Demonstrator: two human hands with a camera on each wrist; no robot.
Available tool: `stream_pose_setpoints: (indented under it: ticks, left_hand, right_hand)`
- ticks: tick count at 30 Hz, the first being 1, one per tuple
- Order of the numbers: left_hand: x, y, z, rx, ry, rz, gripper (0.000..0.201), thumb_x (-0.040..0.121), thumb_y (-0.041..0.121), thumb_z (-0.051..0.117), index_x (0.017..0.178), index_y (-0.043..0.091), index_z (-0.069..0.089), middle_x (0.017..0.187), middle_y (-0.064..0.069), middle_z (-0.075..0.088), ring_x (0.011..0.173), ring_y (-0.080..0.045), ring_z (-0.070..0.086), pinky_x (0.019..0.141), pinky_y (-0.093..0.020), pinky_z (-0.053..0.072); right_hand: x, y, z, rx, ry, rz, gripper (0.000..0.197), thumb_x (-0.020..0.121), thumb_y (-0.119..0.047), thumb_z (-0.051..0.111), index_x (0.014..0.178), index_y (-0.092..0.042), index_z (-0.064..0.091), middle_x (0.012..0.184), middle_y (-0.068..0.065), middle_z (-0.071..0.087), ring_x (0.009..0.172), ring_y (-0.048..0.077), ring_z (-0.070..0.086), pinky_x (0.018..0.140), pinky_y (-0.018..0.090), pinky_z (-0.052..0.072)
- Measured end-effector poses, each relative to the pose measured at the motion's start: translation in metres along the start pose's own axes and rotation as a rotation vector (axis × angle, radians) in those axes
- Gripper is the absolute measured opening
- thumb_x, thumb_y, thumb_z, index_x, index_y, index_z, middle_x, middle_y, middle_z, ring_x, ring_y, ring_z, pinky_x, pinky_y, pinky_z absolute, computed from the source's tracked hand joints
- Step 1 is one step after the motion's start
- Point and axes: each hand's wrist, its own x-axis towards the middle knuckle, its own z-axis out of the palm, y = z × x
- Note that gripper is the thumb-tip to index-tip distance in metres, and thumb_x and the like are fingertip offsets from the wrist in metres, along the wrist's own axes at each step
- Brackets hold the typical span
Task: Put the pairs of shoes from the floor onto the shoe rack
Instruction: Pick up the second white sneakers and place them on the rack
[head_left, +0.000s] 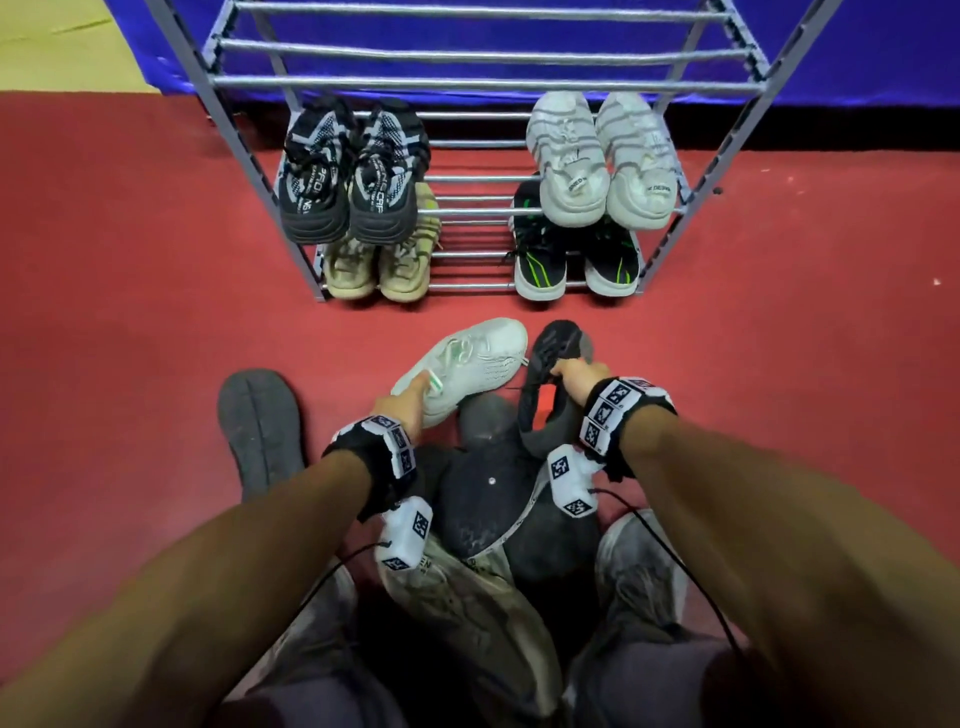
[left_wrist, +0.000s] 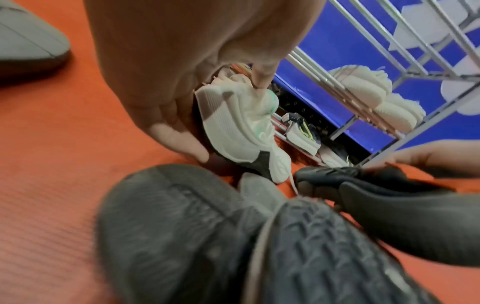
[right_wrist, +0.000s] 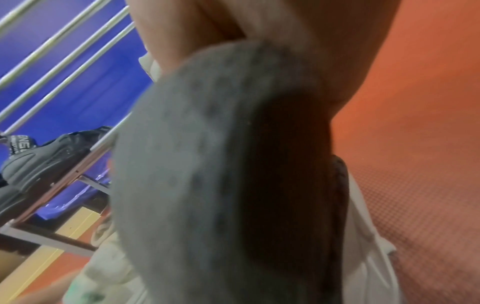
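A staged indoor recording space: a grey metal shoe rack (head_left: 483, 83) stands on a red mat floor (head_left: 130, 270), a blue sheet (head_left: 857, 47) hanging behind the rack.

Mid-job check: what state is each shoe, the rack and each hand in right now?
White shoe: on floor, left hand grips its heel.
Black shoe: tilted, held by right hand.
Grey shoe: sole-up on floor.
Shoe rack: four pairs on lower shelves, top bars bare.
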Motion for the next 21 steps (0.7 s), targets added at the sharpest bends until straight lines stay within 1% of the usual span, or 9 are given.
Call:
stream_pose_setpoints:
  ticks: [3,5,7,10,12,13,15,18,21]
  left_hand:
    - [0.03,-0.027,0.007,0.114,-0.005,-0.015,0.124,0.04,0.092,0.04,0.126,0.005,0.062,0.119,-0.017,0.068,0.106,-0.037,0.065,0.1,-0.046,0.049]
    - [0.009,-0.02,0.003,0.117,-0.009,-0.03,0.116,0.058,0.09,0.035,0.13,0.003,0.06,0.127,-0.02,0.063,0.115,-0.038,0.061,0.105,-0.045,0.044]
    - [-0.01,-0.014,-0.002,0.113,-0.024,-0.008,0.096,0.083,0.077,0.032,0.137,0.001,0.053,0.14,-0.022,0.053,0.129,-0.036,0.051,0.113,-0.041,0.033]
    - [-0.023,-0.011,-0.002,0.113,-0.055,-0.011,0.087,0.09,0.069,0.031,0.144,0.003,0.043,0.149,-0.02,0.044,0.137,-0.033,0.041,0.117,-0.038,0.024]
    - [-0.028,-0.012,-0.006,0.209,-0.059,0.015,0.067,0.094,0.054,0.043,0.141,0.006,0.047,0.142,-0.018,0.051,0.129,-0.032,0.049,0.11,-0.036,0.031]
    - [-0.03,-0.014,-0.008,0.271,-0.079,0.044,0.055,0.094,0.045,0.049,0.136,0.01,0.052,0.13,-0.015,0.057,0.117,-0.031,0.055,0.103,-0.035,0.037]
    - [-0.034,-0.02,-0.01,0.372,-0.199,0.075,0.038,0.091,0.033,0.059,0.125,0.017,0.055,0.118,-0.006,0.061,0.098,-0.026,0.058,0.088,-0.032,0.045]
    - [-0.034,-0.032,-0.001,0.367,-0.247,0.039,0.062,0.077,0.041,0.072,0.128,0.008,0.058,0.127,-0.017,0.063,0.11,-0.033,0.064,0.092,-0.044,0.054]
    - [-0.04,-0.036,0.011,0.519,-0.065,0.162,0.089,0.065,0.077,0.06,0.128,0.014,0.055,0.127,-0.013,0.059,0.117,-0.036,0.057,0.098,-0.048,0.048]
  right_hand:
    - [0.0,0.004,-0.003,-0.024,0.022,0.0,0.042,0.083,-0.027,0.065,0.118,-0.006,0.059,0.104,0.011,0.062,0.09,0.028,0.057,0.086,0.032,0.046]
    - [0.005,0.007,-0.007,-0.07,0.029,0.005,0.041,0.078,-0.034,0.061,0.108,-0.006,0.061,0.099,0.01,0.065,0.092,0.03,0.063,0.095,0.038,0.05]
    - [0.013,0.014,-0.014,-0.095,0.061,0.012,0.048,0.078,-0.039,0.056,0.109,-0.003,0.063,0.1,0.014,0.067,0.096,0.034,0.066,0.097,0.045,0.05]
    - [0.013,0.021,-0.02,-0.051,0.088,0.0,0.046,0.088,-0.04,0.053,0.111,-0.002,0.065,0.101,0.016,0.069,0.096,0.035,0.067,0.095,0.045,0.052]
    - [0.006,0.021,-0.022,-0.015,0.094,-0.037,0.039,0.093,-0.034,0.052,0.115,-0.006,0.067,0.101,0.016,0.069,0.093,0.033,0.067,0.088,0.04,0.054]
    - [0.003,0.02,-0.023,-0.028,0.083,-0.052,0.033,0.095,-0.026,0.05,0.117,-0.008,0.066,0.1,0.015,0.068,0.09,0.031,0.066,0.082,0.036,0.053]
    - [0.0,0.019,-0.026,-0.073,0.056,-0.053,0.031,0.096,-0.013,0.045,0.121,-0.013,0.063,0.098,0.012,0.065,0.083,0.029,0.062,0.073,0.032,0.049]
    - [0.005,0.022,-0.028,-0.081,0.068,-0.069,0.037,0.094,-0.013,0.043,0.127,-0.014,0.06,0.103,0.014,0.069,0.087,0.031,0.066,0.079,0.039,0.054]
    - [0.009,0.022,-0.03,-0.104,0.125,-0.081,0.036,0.094,-0.011,0.047,0.127,-0.009,0.06,0.107,0.016,0.069,0.096,0.033,0.067,0.086,0.038,0.053]
